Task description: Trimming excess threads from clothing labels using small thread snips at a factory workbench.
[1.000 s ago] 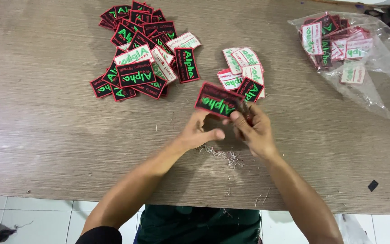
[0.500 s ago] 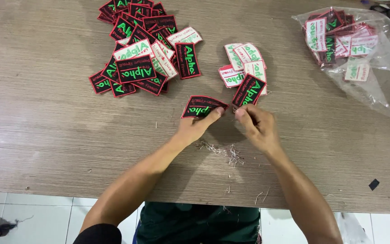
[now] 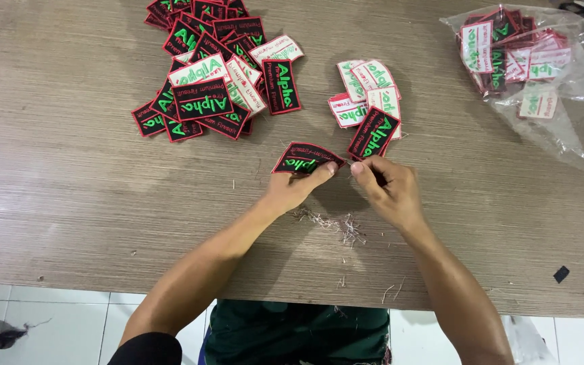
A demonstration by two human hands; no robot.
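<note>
Closest to the camera is the edge of the grey-brown wood-grain laminate bench (image 3: 69, 223), with white floor tiles below it and a dark green shirt showing at the bottom. On the bench just in front of the person there's a little scatter of pale snipped thread ends (image 3: 336, 223), thin and frizzy, with a few more strands near the edge.

Right above that are both hands. The left hand (image 3: 292, 188) has a pinch grip, thumb and forefinger clamped on the right end of a black rectangular embroidered patch with a red stitched border and green lettering (image 3: 303, 157). The patch is held just above the bench, curled a bit so it bows. The right hand (image 3: 390, 190) is closed with fingertips pinched together right at that same corner of the patch; looks like it's nipping something thin, but I can't tell what it is.

Just beyond the right hand sits a small pile of patches, mostly flipped to their white fabric backs (image 3: 366, 101), with one black one on top, tilted. Further left is a big loose heap of black-and-red patches (image 3: 211, 74), overlapping every which way, a few white backs mixed in.

Far right, well apart, a crinkly clear plastic bag of more patches (image 3: 528, 61). Two small black scraps (image 3: 561, 274) lie near the right bench edge.
</note>
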